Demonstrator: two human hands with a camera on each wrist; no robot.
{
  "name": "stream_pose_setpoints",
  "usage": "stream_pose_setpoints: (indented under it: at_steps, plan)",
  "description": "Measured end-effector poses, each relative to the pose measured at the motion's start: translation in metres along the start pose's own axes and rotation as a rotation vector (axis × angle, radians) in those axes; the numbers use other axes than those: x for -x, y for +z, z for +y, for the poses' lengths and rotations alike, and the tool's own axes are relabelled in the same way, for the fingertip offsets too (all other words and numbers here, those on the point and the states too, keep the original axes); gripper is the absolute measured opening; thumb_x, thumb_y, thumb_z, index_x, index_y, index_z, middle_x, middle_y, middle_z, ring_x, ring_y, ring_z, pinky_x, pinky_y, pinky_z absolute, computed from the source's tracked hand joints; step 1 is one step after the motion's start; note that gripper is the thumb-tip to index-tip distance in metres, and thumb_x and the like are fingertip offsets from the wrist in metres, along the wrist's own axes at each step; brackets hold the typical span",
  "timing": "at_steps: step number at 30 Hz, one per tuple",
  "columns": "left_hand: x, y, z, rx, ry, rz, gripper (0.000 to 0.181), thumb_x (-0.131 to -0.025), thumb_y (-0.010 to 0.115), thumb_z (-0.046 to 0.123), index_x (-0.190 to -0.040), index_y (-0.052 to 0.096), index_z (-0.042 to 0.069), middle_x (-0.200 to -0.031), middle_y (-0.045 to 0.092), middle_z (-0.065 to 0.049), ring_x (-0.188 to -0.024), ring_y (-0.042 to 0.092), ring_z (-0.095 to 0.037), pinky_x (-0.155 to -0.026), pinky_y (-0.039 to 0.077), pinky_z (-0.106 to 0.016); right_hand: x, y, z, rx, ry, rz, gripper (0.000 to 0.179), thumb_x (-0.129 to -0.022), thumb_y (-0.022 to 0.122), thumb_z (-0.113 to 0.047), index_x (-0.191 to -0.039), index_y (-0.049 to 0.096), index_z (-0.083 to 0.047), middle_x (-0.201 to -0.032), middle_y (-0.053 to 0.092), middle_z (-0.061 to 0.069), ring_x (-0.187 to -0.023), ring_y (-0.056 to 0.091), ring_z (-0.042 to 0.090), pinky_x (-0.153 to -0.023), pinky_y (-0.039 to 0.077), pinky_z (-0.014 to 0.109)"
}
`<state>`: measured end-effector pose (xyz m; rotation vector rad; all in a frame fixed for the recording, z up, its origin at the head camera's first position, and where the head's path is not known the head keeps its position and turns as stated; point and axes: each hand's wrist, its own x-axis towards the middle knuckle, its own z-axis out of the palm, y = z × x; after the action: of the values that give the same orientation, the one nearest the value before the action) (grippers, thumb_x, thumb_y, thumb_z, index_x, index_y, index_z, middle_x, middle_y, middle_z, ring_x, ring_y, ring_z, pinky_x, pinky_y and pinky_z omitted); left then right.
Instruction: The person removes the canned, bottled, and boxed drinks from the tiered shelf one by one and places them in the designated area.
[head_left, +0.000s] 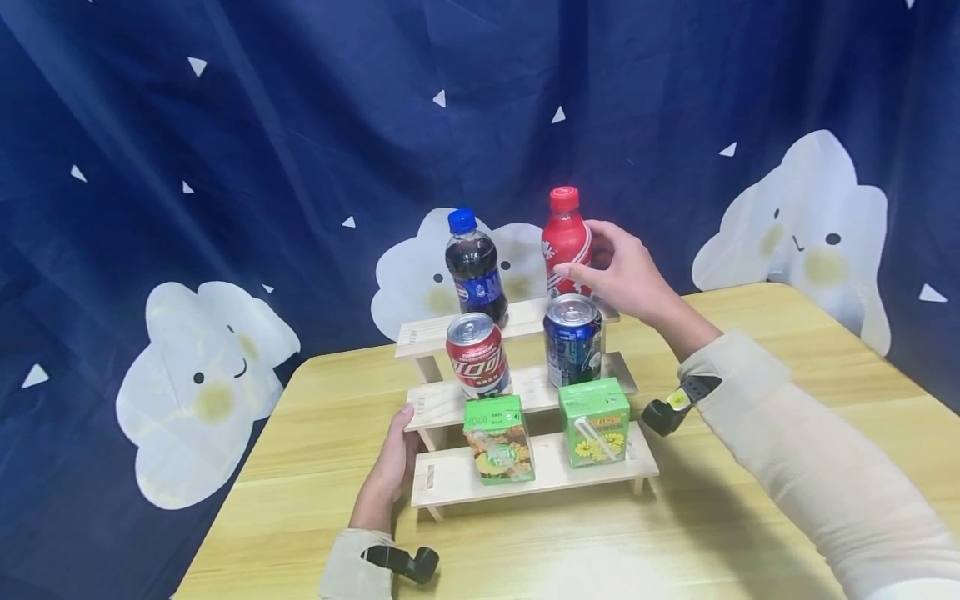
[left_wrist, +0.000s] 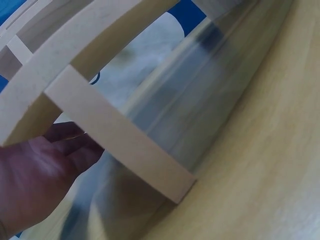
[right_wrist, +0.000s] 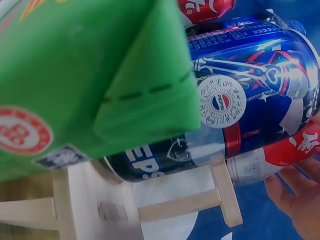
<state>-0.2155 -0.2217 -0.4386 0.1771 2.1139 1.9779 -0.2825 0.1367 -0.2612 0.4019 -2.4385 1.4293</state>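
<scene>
The right hand (head_left: 630, 271) grips a red-labelled plastic bottle with a red screw cap (head_left: 566, 246), its thumb across the front and its fingers round the far side. The bottle is upright at the right part of the top tier of a pale wooden three-step stand (head_left: 546, 458); from the head view its base is hidden. The left hand (head_left: 390, 462) holds the stand's left end, thumb at the edge of the middle board and fingers bent behind a leg.

Left of the red bottle on the top tier, and apart from it, stands a clear plastic bottle of dark drink with a blue cap and blue label (head_left: 480, 283). The middle tier bears a red metal can with white lettering (head_left: 478, 358) on the left and a dark blue metal can (head_left: 573, 346) on the right, the latter in front of the red bottle. On the lowest tier are a green-topped carton with a brown and yellow picture (head_left: 501, 442) and, to its right, a green carton with yellow flowers (head_left: 595, 423), a white straw (head_left: 596, 437) slanting across its front.

The stand rests on a light wood-grain counter (head_left: 315, 450). Behind hangs a dark blue curtain (head_left: 262, 150) with white smiling clouds (head_left: 183, 392) and small white triangles (head_left: 197, 67).
</scene>
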Motion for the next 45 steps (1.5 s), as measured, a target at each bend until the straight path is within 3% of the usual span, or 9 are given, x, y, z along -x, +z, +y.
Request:
stream_pose_setpoints:
  at_steps: [6,16,23,38,45]
  plan:
    - [-0.002,-0.001,0.000,-0.006,-0.020,0.011,0.069,-0.095,0.010,0.061,-0.148,0.021,0.018,-0.139,0.037,-0.019,-0.125,0.041,-0.038,-0.100,0.037,-0.050,0.002,-0.006,0.002,0.006,0.001,0.019,0.073,-0.081,0.074,-0.034,-0.140,0.040,-0.009,-0.129,0.055,0.012,-0.113,0.057,0.028,-0.094,0.047,0.046]
    - [-0.001,-0.001,-0.001,-0.007,-0.002,-0.025,0.073,-0.095,0.008,0.061,-0.150,0.014,0.014,-0.140,0.034,-0.026,-0.120,0.044,-0.037,-0.095,0.041,-0.048,0.006,-0.014,0.003,0.039,0.019,0.032,0.073,-0.082,0.073,-0.036,-0.140,0.040,-0.009,-0.130,0.054,0.013,-0.114,0.056,0.030,-0.093,0.047,0.049]
    - [-0.002,-0.001,-0.003,0.005,-0.032,0.006,0.068,-0.095,0.008,0.060,-0.149,0.017,0.020,-0.141,0.035,-0.020,-0.124,0.042,-0.039,-0.098,0.039,-0.049,0.007,-0.019,0.004,0.049,0.013,0.044,0.073,-0.081,0.073,-0.037,-0.140,0.041,-0.009,-0.128,0.055,0.013,-0.112,0.057,0.030,-0.093,0.047,0.048]
    - [-0.001,-0.001,-0.003,-0.010,-0.021,0.012,0.067,-0.096,0.008,0.058,-0.150,0.016,0.020,-0.143,0.033,-0.020,-0.127,0.039,-0.041,-0.101,0.035,-0.052,0.008,-0.028,0.010,0.085,0.009,0.077,0.070,-0.081,0.074,-0.037,-0.137,0.044,-0.007,-0.124,0.057,0.014,-0.109,0.059,0.031,-0.091,0.048,0.049]
    - [0.001,0.002,0.001,-0.017,0.012,-0.003,0.069,-0.096,0.008,0.058,-0.149,0.016,0.015,-0.145,0.030,-0.023,-0.129,0.036,-0.041,-0.103,0.033,-0.051,0.009,-0.032,0.010,0.102,0.007,0.088,0.069,-0.080,0.074,-0.039,-0.136,0.047,-0.009,-0.121,0.059,0.014,-0.106,0.060,0.029,-0.089,0.049,0.047]
